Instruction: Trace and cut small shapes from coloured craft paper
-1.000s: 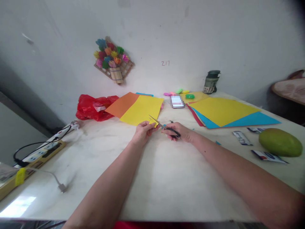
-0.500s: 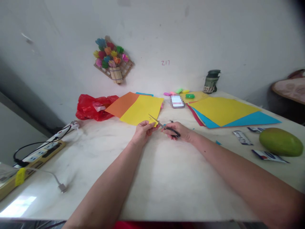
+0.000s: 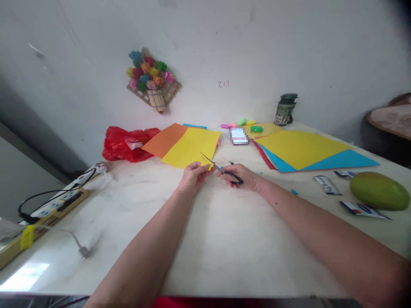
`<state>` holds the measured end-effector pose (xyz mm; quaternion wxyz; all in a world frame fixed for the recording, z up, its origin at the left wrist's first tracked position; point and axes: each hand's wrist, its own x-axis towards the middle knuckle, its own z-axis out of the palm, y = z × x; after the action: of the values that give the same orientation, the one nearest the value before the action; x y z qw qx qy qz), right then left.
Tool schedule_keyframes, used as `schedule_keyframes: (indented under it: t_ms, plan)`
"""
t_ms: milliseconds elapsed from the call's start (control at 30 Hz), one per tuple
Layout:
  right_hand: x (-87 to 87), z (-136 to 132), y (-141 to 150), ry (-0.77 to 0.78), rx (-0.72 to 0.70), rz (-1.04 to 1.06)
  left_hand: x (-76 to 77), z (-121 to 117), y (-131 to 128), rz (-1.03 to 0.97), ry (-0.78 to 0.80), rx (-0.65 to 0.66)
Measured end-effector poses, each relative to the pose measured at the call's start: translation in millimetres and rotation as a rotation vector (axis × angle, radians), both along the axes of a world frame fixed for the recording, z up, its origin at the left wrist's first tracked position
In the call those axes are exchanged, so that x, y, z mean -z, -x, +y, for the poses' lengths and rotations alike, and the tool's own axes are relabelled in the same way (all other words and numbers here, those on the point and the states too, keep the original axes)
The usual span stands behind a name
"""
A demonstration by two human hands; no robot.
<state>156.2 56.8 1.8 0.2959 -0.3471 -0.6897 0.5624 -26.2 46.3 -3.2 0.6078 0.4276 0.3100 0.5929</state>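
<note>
Near the table's middle, my left hand (image 3: 193,174) pinches a small yellow piece of paper (image 3: 207,164) between thumb and fingers. My right hand (image 3: 240,176) is closed around the black handles of a pair of scissors (image 3: 233,176). The blades point up and left, at the yellow piece, and look a little apart. Whether the paper lies between them is hard to make out. Just behind my left hand lies a large yellow sheet (image 3: 194,145), partly over an orange sheet (image 3: 167,139).
A red plastic bag (image 3: 118,145) and a power strip (image 3: 61,205) lie on the left. At the back are a phone (image 3: 239,135) and a green bottle (image 3: 285,110). On the right are yellow and blue sheets (image 3: 349,160), small packets (image 3: 327,185) and a green mango-like fruit (image 3: 379,191).
Almost nothing differs. Both hands, the scissors and the yellow piece keep nearly the same place; the view has shifted only very slightly.
</note>
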Motion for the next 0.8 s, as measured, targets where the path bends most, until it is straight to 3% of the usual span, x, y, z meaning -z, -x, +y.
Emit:
schedule_keyframes:
  t_ms: [800]
  plan:
    - [-0.3, 0.1, -0.9, -0.004, -0.006, -0.017, -2.4, -1.9, -0.2, 0.012, 0.008, 0.050]
